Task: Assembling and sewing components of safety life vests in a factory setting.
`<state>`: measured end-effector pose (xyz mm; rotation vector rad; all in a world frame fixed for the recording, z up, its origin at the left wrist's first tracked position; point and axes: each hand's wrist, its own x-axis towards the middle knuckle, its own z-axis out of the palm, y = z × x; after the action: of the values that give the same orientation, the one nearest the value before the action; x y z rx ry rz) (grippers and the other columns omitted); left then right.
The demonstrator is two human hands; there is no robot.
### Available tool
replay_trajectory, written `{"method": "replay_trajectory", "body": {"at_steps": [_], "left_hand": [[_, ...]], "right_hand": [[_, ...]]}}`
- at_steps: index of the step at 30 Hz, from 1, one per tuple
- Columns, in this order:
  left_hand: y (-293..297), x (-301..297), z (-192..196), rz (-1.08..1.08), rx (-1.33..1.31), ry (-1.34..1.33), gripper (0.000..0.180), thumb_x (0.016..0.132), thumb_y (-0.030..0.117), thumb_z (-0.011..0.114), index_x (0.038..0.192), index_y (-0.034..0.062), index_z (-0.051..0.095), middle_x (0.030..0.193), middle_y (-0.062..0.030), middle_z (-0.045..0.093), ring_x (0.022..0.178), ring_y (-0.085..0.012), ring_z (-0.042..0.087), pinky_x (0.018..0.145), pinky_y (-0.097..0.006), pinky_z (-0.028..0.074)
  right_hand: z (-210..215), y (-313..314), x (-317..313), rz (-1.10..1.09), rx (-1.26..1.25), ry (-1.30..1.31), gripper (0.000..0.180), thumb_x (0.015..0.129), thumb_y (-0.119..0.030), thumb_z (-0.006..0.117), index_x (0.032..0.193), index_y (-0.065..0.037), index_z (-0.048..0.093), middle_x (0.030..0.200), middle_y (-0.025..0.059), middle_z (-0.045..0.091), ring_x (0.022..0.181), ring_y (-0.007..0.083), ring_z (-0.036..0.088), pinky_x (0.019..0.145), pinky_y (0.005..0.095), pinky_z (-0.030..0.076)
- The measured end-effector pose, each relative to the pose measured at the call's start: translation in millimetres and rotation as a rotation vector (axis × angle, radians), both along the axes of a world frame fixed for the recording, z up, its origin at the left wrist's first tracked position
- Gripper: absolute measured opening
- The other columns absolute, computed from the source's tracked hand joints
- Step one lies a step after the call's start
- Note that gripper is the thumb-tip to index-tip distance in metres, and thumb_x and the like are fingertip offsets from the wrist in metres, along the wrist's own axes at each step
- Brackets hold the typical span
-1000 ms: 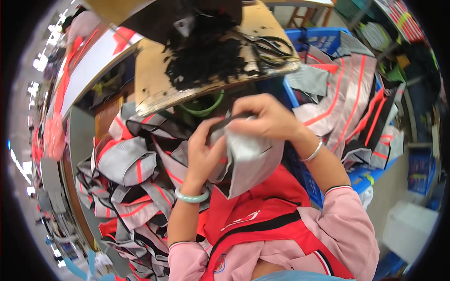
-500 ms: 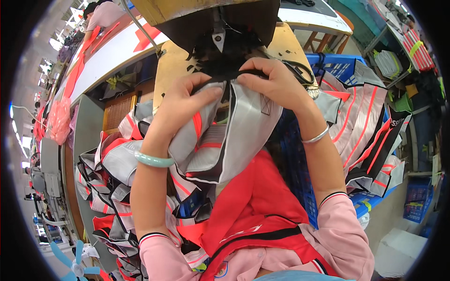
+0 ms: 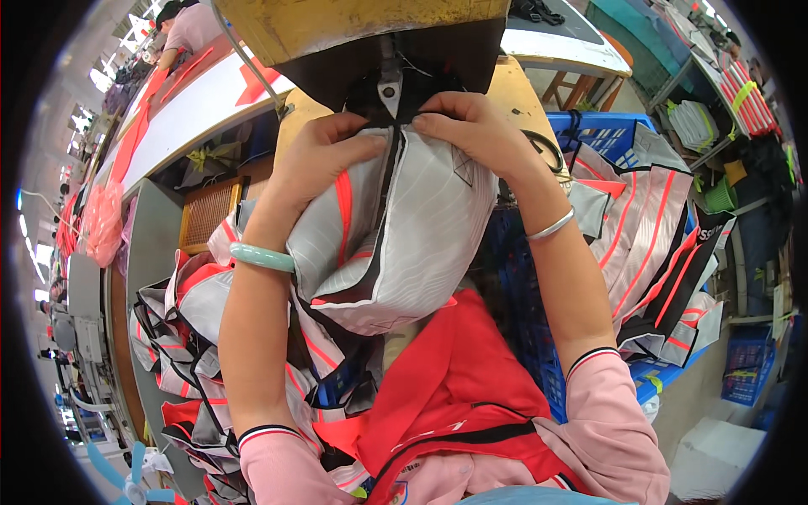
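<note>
Both my hands hold a grey and orange sewn fabric piece (image 3: 438,210) with black edging, stretched at its far edge under a machine head (image 3: 390,88) with a pointed metal tip. My left hand (image 3: 337,156) pinches the edge left of the tip, and my right hand (image 3: 471,126) pinches it on the right. Between them, a black strip (image 3: 392,168) runs down the fabric toward me. The body of the piece hangs down in front of my red apron (image 3: 454,362). Dark material under the tip is partly hidden by my fingers.
Grey and orange sewn pieces (image 3: 202,295) are heaped at my left. More lie in a blue crate (image 3: 606,135) at my right. Black-handled scissors (image 3: 543,151) rest at the table's right edge. A long white table (image 3: 194,114) with orange strips stands at far left, where another person (image 3: 192,29) bends over.
My hands have moved away from me and slightly left, carrying the fabric's edge up to the machine's metal tip. The hanging fabric has shifted with them.
</note>
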<state>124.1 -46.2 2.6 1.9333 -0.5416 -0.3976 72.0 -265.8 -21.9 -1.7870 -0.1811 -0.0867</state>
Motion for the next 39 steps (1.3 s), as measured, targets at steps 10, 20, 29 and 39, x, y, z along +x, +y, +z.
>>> {"method": "replay_trajectory", "body": {"at_steps": [10, 20, 29, 39], "left_hand": [[7.3, 5.6, -3.2, 0.066, -0.146, 0.026, 0.039, 0.082, 0.021, 0.069, 0.108, -0.0065, 0.062, 0.093, -0.0041, 0.065, 0.088, -0.0098, 0.057, 0.081, -0.022, 0.044], [-13.7, -74.0, -4.7, -0.453, 0.292, 0.139, 0.046, 0.078, 0.039, 0.068, 0.092, -0.0039, 0.057, 0.074, -0.0073, 0.057, 0.069, -0.0119, 0.048, 0.059, -0.029, 0.041], [-22.4, -116.4, -17.5, -0.333, -0.037, 0.349, 0.031, 0.09, 0.029, 0.06, 0.103, 0.0012, 0.058, 0.083, 0.0009, 0.057, 0.078, -0.0054, 0.052, 0.069, -0.022, 0.044], [-15.2, -205.6, -107.9, 0.014, -0.312, -0.268, 0.075, 0.074, 0.005, 0.067, 0.142, 0.0053, 0.034, 0.142, -0.0214, 0.035, 0.133, -0.0363, 0.035, 0.108, -0.04, 0.033]], "right_hand": [[-0.8, -16.1, -3.0, -0.146, 0.23, -0.051, 0.029, 0.084, -0.025, 0.065, 0.095, 0.002, 0.067, 0.082, 0.0028, 0.064, 0.079, 0.0091, 0.056, 0.073, 0.0243, 0.045], [14.3, 66.8, -138.1, 0.445, -0.869, -0.655, 0.031, 0.076, -0.017, 0.064, 0.103, -0.002, 0.064, 0.095, 0.0093, 0.062, 0.082, 0.0215, 0.061, 0.07, 0.0328, 0.05], [10.8, 63.2, -149.4, 0.516, -1.245, -0.513, 0.013, 0.069, -0.013, 0.064, 0.075, -0.001, 0.062, 0.076, 0.0171, 0.061, 0.06, 0.0256, 0.063, 0.048, 0.036, 0.047], [1.0, 14.2, -137.3, 0.292, -0.055, 0.085, 0.017, 0.089, -0.017, 0.065, 0.088, -0.001, 0.061, 0.073, -0.0052, 0.054, 0.069, 0.0023, 0.046, 0.058, 0.0197, 0.039]]}}
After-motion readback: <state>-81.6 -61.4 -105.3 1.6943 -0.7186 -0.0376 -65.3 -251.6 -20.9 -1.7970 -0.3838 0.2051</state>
